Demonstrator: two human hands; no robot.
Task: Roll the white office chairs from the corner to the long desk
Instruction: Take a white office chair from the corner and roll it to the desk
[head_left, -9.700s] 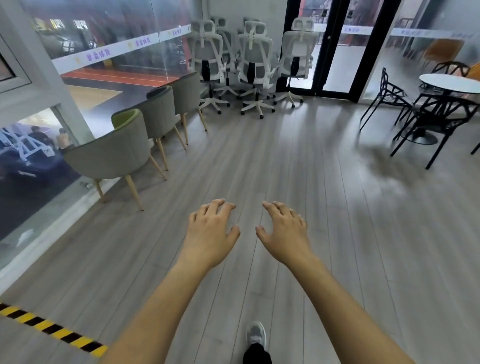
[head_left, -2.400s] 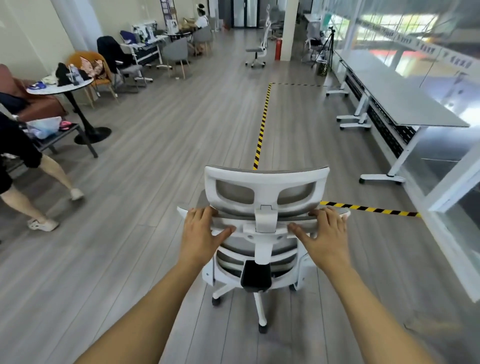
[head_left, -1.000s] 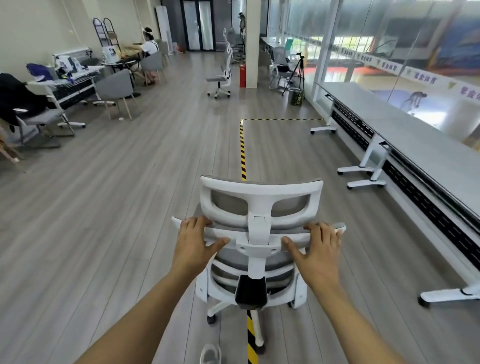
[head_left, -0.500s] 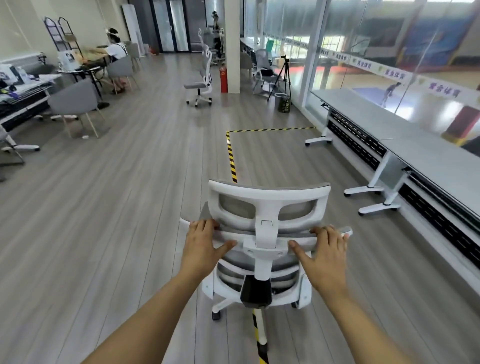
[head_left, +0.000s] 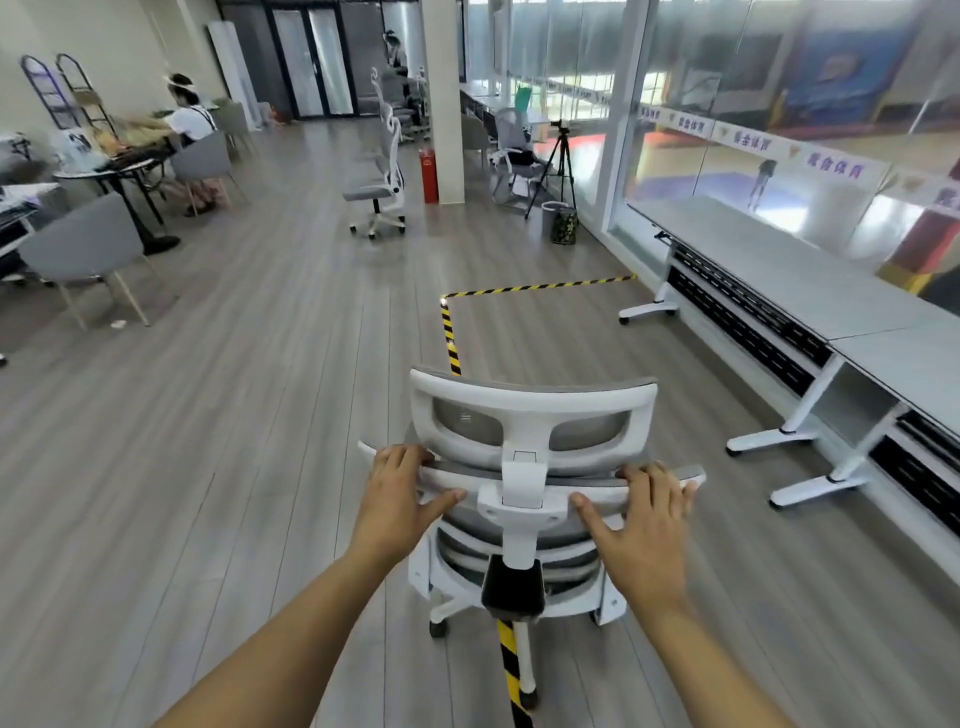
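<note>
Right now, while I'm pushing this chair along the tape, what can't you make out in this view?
- White office chair: the seat and front casters are hidden behind its own backrest in the head view.
- Left hand and right hand: fingertips curl over the backrest's top edge, out of sight.
- Long desk: its near end is cut off by the right edge.
- Floor tape: a stretch is hidden by the chair.

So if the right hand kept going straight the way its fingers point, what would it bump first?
Probably the white chair's headrest: the right hand grips the backrest top just below it, fingers pointing forward over it.
</note>
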